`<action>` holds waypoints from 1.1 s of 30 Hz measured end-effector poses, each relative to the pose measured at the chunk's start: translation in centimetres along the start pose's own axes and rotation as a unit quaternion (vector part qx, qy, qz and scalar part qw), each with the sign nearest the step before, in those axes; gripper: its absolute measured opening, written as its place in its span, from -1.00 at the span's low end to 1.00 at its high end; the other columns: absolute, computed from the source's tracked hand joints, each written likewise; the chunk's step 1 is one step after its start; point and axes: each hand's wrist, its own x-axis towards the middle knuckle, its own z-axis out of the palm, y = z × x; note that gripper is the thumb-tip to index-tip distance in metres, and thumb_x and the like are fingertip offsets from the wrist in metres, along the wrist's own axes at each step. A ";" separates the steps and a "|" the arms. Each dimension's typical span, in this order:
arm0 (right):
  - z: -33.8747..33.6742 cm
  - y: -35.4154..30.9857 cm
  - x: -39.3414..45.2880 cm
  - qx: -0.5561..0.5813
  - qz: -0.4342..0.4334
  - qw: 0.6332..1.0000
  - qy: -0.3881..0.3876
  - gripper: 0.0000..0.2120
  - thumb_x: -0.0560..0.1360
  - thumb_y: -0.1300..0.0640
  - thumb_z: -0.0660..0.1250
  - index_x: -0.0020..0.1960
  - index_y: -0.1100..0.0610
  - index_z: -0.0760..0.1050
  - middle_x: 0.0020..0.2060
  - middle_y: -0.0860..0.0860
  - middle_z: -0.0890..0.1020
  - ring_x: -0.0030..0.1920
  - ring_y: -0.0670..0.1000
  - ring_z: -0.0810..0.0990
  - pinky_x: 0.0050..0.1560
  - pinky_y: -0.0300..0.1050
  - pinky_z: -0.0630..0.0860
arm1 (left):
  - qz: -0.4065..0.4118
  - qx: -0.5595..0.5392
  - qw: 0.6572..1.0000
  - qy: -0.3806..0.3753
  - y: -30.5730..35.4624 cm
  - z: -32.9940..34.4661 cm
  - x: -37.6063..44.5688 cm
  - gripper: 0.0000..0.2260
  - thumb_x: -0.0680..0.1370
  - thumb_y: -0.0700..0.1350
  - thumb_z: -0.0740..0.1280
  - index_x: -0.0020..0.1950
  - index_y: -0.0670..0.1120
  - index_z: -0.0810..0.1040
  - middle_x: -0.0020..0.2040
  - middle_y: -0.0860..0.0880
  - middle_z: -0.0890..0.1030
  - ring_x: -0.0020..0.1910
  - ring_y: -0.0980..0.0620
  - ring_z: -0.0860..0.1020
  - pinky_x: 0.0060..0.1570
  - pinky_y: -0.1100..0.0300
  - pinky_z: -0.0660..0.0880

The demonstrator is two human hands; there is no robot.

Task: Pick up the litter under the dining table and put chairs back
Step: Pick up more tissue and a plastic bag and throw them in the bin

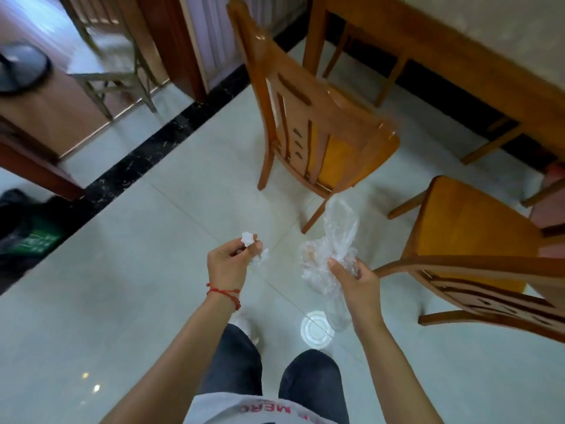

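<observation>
Head view: left hand [227, 263] pinched crumpled white tissue [248, 239]; right hand [354, 278] gripped a crinkly clear bag [337, 240]. Round plastic lid [316, 327] lay on glossy floor [122, 301] at 6 o'clock; wooden chairs [321, 123] at 1 o'clock.

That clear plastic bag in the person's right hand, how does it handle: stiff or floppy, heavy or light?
Probably very floppy: the clear plastic bag crumples where the right hand grips it, and its loose ends droop and stick out. Likely very light, since it is thin enough to see the floor through. It may be slippery, being glossy film.
</observation>
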 end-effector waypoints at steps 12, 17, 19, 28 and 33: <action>7.5 -7.0 1.1 -0.047 -0.060 0.993 -0.089 -0.82 0.46 0.09 0.36 0.04 0.09 0.51 -0.10 0.00 0.62 -0.11 -0.01 0.61 -0.22 -0.37 0.54 | 0.046 -0.057 0.993 0.093 5.7 -7.5 2.1 -0.91 0.37 -0.31 0.44 -0.31 -0.16 0.60 -0.32 0.12 0.63 -0.31 0.33 0.58 -0.25 0.43 0.52; 11.0 -8.9 1.8 -0.063 -0.070 0.976 -0.197 -0.88 0.45 0.14 0.36 -0.13 -0.07 0.48 -0.20 -0.15 0.60 -0.18 -0.11 0.59 -0.28 -0.38 0.54 | 0.042 -0.106 0.978 0.174 5.2 -10.2 1.7 -0.90 0.37 -0.31 0.43 -0.30 -0.17 0.56 -0.42 0.18 0.62 -0.23 0.30 0.60 -0.24 0.38 0.54; 12.5 -9.3 2.1 -0.080 -0.073 0.965 -0.237 -0.88 0.45 0.14 0.37 -0.15 -0.07 0.49 -0.21 -0.12 0.61 -0.16 -0.08 0.60 -0.20 -0.32 0.56 | 0.038 -0.119 0.969 0.212 4.7 -11.2 1.4 -0.92 0.37 -0.30 0.44 -0.31 -0.25 0.57 -0.43 0.20 0.63 -0.19 0.19 0.61 -0.18 0.27 0.56; 20.8 -10.3 0.8 -0.183 -0.092 0.902 -0.381 -0.91 0.45 0.14 0.37 -0.19 0.12 0.49 -0.38 -0.06 0.51 -0.37 -0.12 0.48 -0.48 -0.48 0.38 | 0.024 -0.175 0.916 0.359 2.6 -17.5 -0.5 -0.72 0.34 -0.21 0.48 -0.36 -0.39 0.48 -0.34 -0.07 0.52 -0.28 0.03 0.48 -0.19 0.09 0.43; 26.5 -9.9 -1.8 -0.199 -0.120 0.878 -0.419 -0.55 0.42 0.20 0.41 -0.46 0.05 0.19 -0.51 -0.07 0.24 -0.56 -0.17 0.22 -0.57 -0.42 0.18 | 0.019 -0.210 0.887 0.412 1.6 -22.3 -0.6 -0.69 0.34 -0.21 0.48 -0.35 -0.43 0.46 -0.28 -0.11 0.50 -0.26 0.02 0.41 -0.19 0.08 0.39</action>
